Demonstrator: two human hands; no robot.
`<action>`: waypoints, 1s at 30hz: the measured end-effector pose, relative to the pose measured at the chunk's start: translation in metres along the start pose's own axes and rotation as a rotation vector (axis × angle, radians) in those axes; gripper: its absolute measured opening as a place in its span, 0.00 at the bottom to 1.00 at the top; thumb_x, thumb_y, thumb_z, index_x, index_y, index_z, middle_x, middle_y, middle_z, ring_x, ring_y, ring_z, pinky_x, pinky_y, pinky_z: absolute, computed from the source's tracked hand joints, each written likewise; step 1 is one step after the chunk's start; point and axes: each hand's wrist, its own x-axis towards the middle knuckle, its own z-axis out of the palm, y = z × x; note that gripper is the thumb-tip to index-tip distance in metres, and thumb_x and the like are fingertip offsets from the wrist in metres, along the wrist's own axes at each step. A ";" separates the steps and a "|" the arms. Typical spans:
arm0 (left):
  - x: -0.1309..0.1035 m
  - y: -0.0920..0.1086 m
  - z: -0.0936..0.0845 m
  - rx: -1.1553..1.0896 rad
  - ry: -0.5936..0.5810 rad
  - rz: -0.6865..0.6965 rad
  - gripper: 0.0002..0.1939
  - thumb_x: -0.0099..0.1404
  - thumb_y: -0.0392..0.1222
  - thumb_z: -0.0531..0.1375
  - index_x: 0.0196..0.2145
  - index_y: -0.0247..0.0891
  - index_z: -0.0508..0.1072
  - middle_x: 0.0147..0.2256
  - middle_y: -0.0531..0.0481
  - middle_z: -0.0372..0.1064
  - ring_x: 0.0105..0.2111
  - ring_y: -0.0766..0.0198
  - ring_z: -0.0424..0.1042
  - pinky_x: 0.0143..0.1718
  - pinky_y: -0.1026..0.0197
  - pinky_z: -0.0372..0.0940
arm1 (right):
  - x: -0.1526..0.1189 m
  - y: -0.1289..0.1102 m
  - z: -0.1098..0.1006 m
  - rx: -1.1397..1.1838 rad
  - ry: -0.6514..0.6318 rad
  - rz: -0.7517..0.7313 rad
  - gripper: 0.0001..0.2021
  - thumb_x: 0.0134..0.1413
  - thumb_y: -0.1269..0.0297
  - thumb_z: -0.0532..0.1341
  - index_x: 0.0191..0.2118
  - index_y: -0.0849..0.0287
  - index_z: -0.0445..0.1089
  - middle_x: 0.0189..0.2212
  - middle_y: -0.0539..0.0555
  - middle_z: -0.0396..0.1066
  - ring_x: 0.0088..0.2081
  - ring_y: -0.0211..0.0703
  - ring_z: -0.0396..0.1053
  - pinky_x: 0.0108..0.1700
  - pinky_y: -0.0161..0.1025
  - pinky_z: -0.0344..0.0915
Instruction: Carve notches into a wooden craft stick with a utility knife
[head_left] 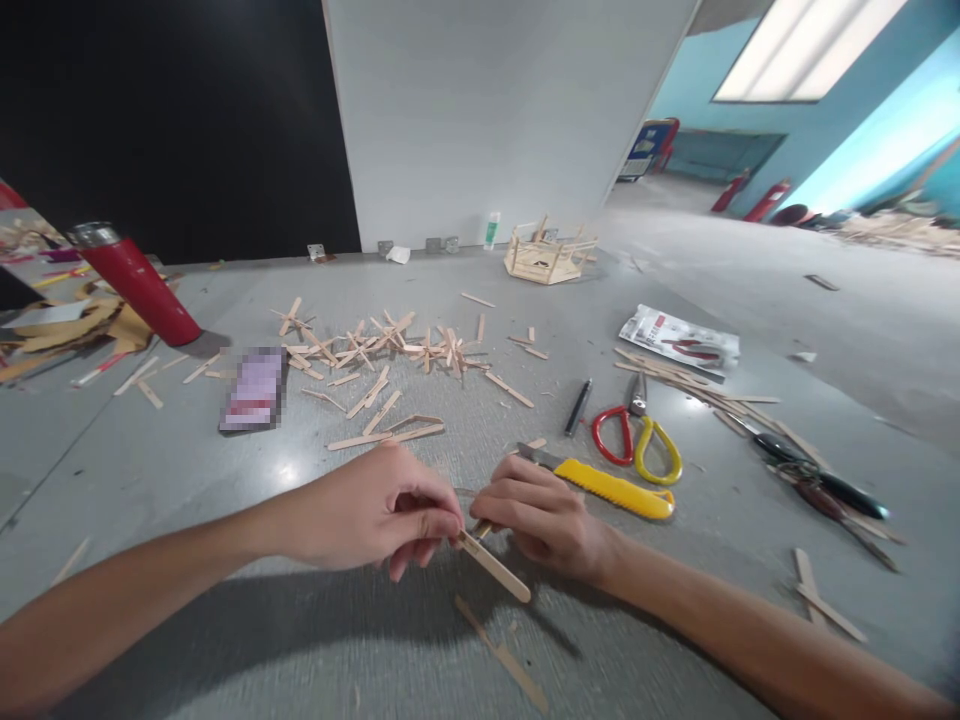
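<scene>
My left hand (390, 505) pinches one end of a flat wooden stick (496, 568) above the grey table, its rounded end pointing down to the right. Close beside it, my right hand (536, 510) is closed, its fingertips at a small brownish piece near the stick's held end; what that piece is, I cannot make out. A yellow utility knife (611, 487) lies just beyond my right hand. Below the held stick, a broken wooden piece (502, 655) rests on the table.
Red-and-yellow-handled scissors (637, 440), a black pen (578, 407) and a tool with a black handle (821, 475) lie to the right. Many sticks (390, 345) are scattered behind my hands. Further off are a phone (253, 390), a red bottle (139, 285) and a small wooden structure (547, 258).
</scene>
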 end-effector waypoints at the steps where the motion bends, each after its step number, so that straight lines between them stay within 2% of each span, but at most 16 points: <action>1: 0.001 -0.001 0.000 -0.011 -0.009 -0.004 0.14 0.70 0.46 0.56 0.31 0.35 0.74 0.23 0.54 0.66 0.19 0.72 0.67 0.20 0.71 0.60 | 0.001 0.000 0.001 0.026 -0.005 0.004 0.15 0.72 0.67 0.44 0.44 0.63 0.68 0.30 0.56 0.72 0.32 0.41 0.61 0.35 0.40 0.62; 10: 0.002 -0.001 -0.003 -0.069 -0.041 -0.008 0.13 0.71 0.44 0.57 0.32 0.33 0.74 0.23 0.54 0.66 0.18 0.74 0.66 0.19 0.73 0.59 | 0.006 0.000 0.006 0.174 0.017 0.068 0.11 0.68 0.74 0.49 0.40 0.61 0.68 0.27 0.52 0.69 0.30 0.38 0.63 0.36 0.40 0.60; 15: 0.005 -0.004 -0.004 -0.130 -0.008 -0.016 0.16 0.71 0.46 0.56 0.30 0.34 0.72 0.23 0.54 0.66 0.18 0.73 0.66 0.18 0.73 0.59 | 0.002 -0.003 0.006 -0.007 0.095 0.045 0.12 0.66 0.76 0.50 0.47 0.63 0.68 0.32 0.57 0.72 0.33 0.42 0.62 0.36 0.41 0.60; 17: 0.005 -0.005 -0.004 -0.156 0.004 -0.021 0.16 0.71 0.47 0.57 0.30 0.33 0.72 0.23 0.53 0.67 0.17 0.73 0.66 0.17 0.72 0.58 | -0.002 -0.002 0.007 -0.105 0.129 0.053 0.11 0.65 0.76 0.50 0.46 0.62 0.68 0.31 0.56 0.72 0.33 0.42 0.62 0.36 0.41 0.58; 20: 0.002 0.000 -0.008 -0.170 -0.027 -0.020 0.16 0.70 0.48 0.58 0.32 0.33 0.74 0.23 0.53 0.68 0.16 0.73 0.66 0.16 0.72 0.60 | -0.007 0.009 0.009 -0.273 0.196 0.195 0.13 0.66 0.77 0.49 0.38 0.59 0.68 0.27 0.52 0.70 0.30 0.41 0.61 0.36 0.41 0.57; 22: -0.002 0.006 -0.013 -0.159 -0.051 -0.007 0.17 0.70 0.50 0.58 0.31 0.33 0.74 0.23 0.53 0.68 0.16 0.72 0.67 0.17 0.70 0.61 | -0.008 0.019 0.009 -0.364 0.292 0.404 0.12 0.67 0.73 0.50 0.36 0.57 0.68 0.26 0.50 0.69 0.30 0.41 0.64 0.37 0.40 0.59; 23: -0.003 0.008 -0.016 -0.128 -0.018 0.010 0.17 0.70 0.50 0.57 0.31 0.34 0.73 0.23 0.52 0.69 0.17 0.72 0.68 0.17 0.70 0.61 | -0.008 0.023 0.009 -0.383 0.316 0.451 0.10 0.67 0.71 0.51 0.37 0.58 0.68 0.28 0.52 0.70 0.32 0.42 0.65 0.38 0.40 0.60; 25: -0.001 0.007 -0.022 -0.002 0.155 0.062 0.17 0.71 0.49 0.56 0.31 0.34 0.72 0.23 0.52 0.69 0.18 0.71 0.69 0.18 0.70 0.61 | -0.006 0.027 0.010 -0.393 0.325 0.519 0.09 0.68 0.68 0.51 0.42 0.58 0.69 0.32 0.54 0.71 0.36 0.43 0.67 0.41 0.41 0.62; 26: 0.002 0.004 -0.026 0.076 0.241 0.072 0.15 0.71 0.48 0.55 0.32 0.35 0.71 0.23 0.52 0.70 0.18 0.71 0.69 0.18 0.71 0.60 | -0.005 0.026 0.011 -0.385 0.303 0.523 0.10 0.69 0.67 0.51 0.43 0.58 0.69 0.33 0.54 0.71 0.37 0.44 0.67 0.42 0.41 0.63; 27: 0.006 -0.002 -0.028 0.127 0.268 0.065 0.13 0.72 0.46 0.54 0.34 0.35 0.71 0.23 0.52 0.70 0.18 0.71 0.69 0.18 0.71 0.60 | -0.004 0.024 0.013 -0.383 0.280 0.528 0.10 0.69 0.67 0.50 0.43 0.58 0.69 0.33 0.54 0.71 0.37 0.44 0.67 0.42 0.40 0.63; 30: 0.022 -0.029 -0.035 0.134 0.143 -0.036 0.11 0.73 0.46 0.51 0.37 0.38 0.65 0.22 0.54 0.70 0.16 0.69 0.68 0.18 0.69 0.60 | -0.005 0.017 0.018 -0.442 0.206 0.542 0.10 0.69 0.67 0.50 0.38 0.58 0.67 0.30 0.53 0.69 0.33 0.42 0.67 0.37 0.37 0.63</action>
